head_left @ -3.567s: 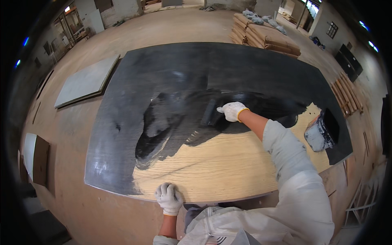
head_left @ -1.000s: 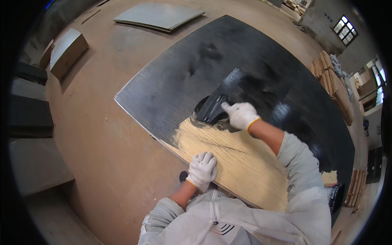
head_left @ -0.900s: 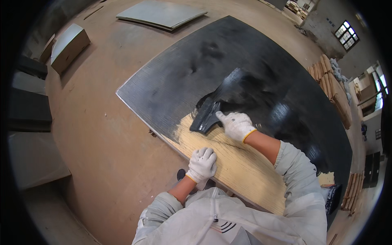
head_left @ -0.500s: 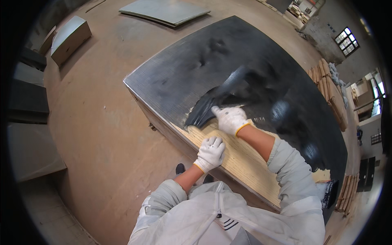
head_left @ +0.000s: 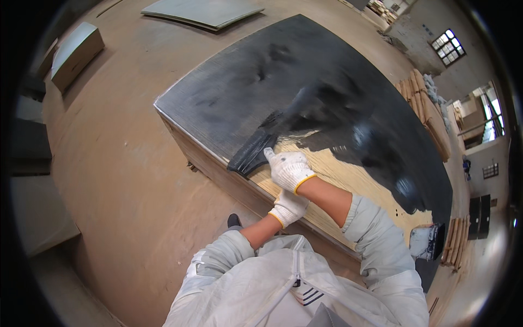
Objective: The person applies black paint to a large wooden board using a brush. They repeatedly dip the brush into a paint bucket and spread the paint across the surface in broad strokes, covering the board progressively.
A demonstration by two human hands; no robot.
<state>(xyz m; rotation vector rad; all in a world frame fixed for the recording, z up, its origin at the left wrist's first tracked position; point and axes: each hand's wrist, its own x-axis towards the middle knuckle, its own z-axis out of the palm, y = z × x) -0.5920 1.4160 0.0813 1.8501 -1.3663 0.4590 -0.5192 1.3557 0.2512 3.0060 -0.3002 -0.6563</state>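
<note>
- Brush (head_left: pixel 251 153) at frame centre, bristles flat on the panel (head_left: pixel 261 71) near its left edge, black paint beneath.
- Right hand (head_left: pixel 289 169) clamped round the handle; moved leftward since a second ago, bare-wood strip narrower.
- Left hand (head_left: pixel 289 207) pressed on bare wood, fingers together, just below.
- Paint tub (head_left: pixel 427 242) lower right.

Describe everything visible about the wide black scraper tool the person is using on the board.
The wide, flat black scraper blade is coated in dark paint and lies tilted low on the large wooden board, near its left front edge, where black coating meets bare pale wood. The white-gloved right hand grips its near end; the handle is hidden under the glove. The white-gloved left hand rests on the board's edge, apart from the tool.
</note>
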